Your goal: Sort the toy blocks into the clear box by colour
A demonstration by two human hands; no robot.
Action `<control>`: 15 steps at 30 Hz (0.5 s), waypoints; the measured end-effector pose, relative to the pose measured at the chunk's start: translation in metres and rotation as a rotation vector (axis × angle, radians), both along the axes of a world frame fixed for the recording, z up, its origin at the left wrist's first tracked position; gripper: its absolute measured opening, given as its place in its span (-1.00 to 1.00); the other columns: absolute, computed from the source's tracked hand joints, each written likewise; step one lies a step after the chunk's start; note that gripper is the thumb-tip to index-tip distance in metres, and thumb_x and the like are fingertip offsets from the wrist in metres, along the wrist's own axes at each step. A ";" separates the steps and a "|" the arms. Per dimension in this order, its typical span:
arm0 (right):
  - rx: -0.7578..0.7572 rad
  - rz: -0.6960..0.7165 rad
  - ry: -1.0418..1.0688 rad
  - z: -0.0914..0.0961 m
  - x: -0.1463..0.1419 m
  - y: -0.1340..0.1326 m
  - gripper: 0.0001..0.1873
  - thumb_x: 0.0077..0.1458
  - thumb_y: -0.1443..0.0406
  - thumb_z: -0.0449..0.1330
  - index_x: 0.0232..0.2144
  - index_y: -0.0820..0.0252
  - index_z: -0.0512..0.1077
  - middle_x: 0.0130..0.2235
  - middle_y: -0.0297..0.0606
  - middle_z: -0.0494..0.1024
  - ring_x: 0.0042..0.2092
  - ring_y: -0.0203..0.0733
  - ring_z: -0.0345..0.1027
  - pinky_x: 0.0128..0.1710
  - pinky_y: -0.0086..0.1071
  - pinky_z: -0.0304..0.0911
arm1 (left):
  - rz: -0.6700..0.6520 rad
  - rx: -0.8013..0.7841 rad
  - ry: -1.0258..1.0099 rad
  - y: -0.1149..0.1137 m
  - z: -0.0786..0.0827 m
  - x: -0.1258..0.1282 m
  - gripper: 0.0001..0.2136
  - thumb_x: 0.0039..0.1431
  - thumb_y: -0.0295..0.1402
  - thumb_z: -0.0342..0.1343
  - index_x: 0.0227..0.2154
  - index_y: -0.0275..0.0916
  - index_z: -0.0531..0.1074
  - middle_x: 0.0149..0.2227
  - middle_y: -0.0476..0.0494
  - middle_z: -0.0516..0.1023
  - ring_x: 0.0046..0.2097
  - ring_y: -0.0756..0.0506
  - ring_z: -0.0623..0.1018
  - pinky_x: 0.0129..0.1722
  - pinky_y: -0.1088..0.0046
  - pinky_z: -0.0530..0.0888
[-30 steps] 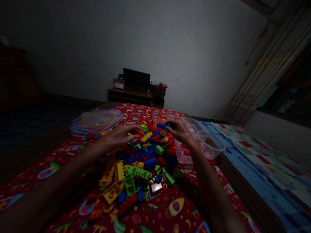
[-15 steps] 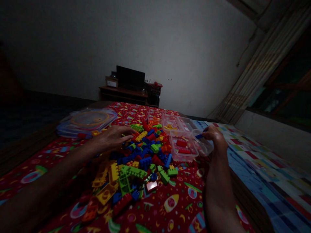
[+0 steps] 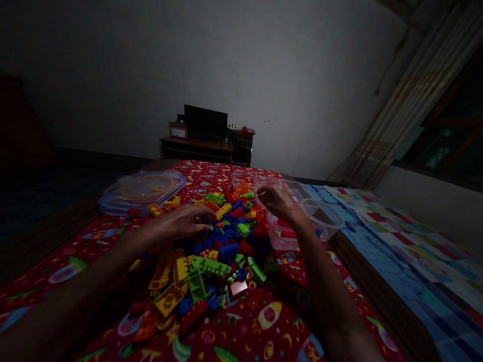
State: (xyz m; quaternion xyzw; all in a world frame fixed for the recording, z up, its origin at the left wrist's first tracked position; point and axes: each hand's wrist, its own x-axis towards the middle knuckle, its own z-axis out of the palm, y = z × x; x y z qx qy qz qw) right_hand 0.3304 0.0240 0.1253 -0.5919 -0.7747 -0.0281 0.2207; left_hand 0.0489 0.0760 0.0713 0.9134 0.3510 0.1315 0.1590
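Note:
A heap of toy building bricks (image 3: 228, 251) in red, blue, green, yellow and orange lies on the red patterned cloth. Over its upper left part hovers my left hand (image 3: 184, 221), thumb and fingers apart; no brick shows clearly between them. My right hand (image 3: 279, 201) is in the air between the heap and the clear boxes, its fingers bent and apart with nothing visible in them. Beneath that wrist, a clear rectangular box (image 3: 273, 244) holds red bricks. Something blue (image 3: 318, 233) shows low in the round clear tub (image 3: 334, 226) to the right.
More clear boxes (image 3: 243, 173) stand behind, one with orange bricks. Stacked clear lids (image 3: 143, 188) lie at the left. Wooden edges (image 3: 372, 286) border the cloth (image 3: 271, 314), with a blue checked sheet (image 3: 426, 296) at the right. A desk with a monitor (image 3: 206, 122) stands by the far wall.
My right hand has let go of the blue brick at the round tub and moved left toward the heap. My left hand stays over the heap. The view has shifted slightly.

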 end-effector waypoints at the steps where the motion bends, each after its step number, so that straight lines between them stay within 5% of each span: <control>1: -0.026 0.070 -0.011 -0.006 -0.011 0.001 -0.77 0.10 0.41 0.09 -0.23 0.18 0.50 -0.29 -0.21 0.58 -0.30 -0.26 0.39 -0.32 -0.46 0.17 | -0.017 0.022 0.009 0.001 -0.004 0.000 -0.61 0.07 -0.13 0.03 -0.09 -0.16 0.48 -0.10 -0.14 0.58 -0.08 -0.18 0.54 -0.07 0.36 0.44; 9: 0.022 0.294 -0.128 -0.063 -0.047 0.022 -0.46 0.10 0.45 0.09 0.15 0.22 0.25 0.15 0.02 0.31 0.17 -0.04 0.15 0.12 -0.18 0.09 | 0.189 0.406 -0.150 0.010 -0.027 0.011 -0.63 0.18 -0.26 -0.06 0.02 -0.21 0.38 0.06 -0.29 0.40 0.10 -0.25 0.38 0.12 0.12 0.32; 15: -0.045 0.435 -0.152 -0.066 -0.047 0.025 -0.34 -0.05 0.54 0.15 0.14 0.20 0.27 0.01 -0.05 0.46 0.07 -0.08 0.28 0.19 -0.09 -0.04 | 0.171 0.266 -0.045 0.017 -0.035 0.005 -0.51 0.19 -0.06 -0.12 0.08 -0.20 0.34 0.25 -0.28 0.22 0.23 -0.27 0.25 0.18 0.10 0.23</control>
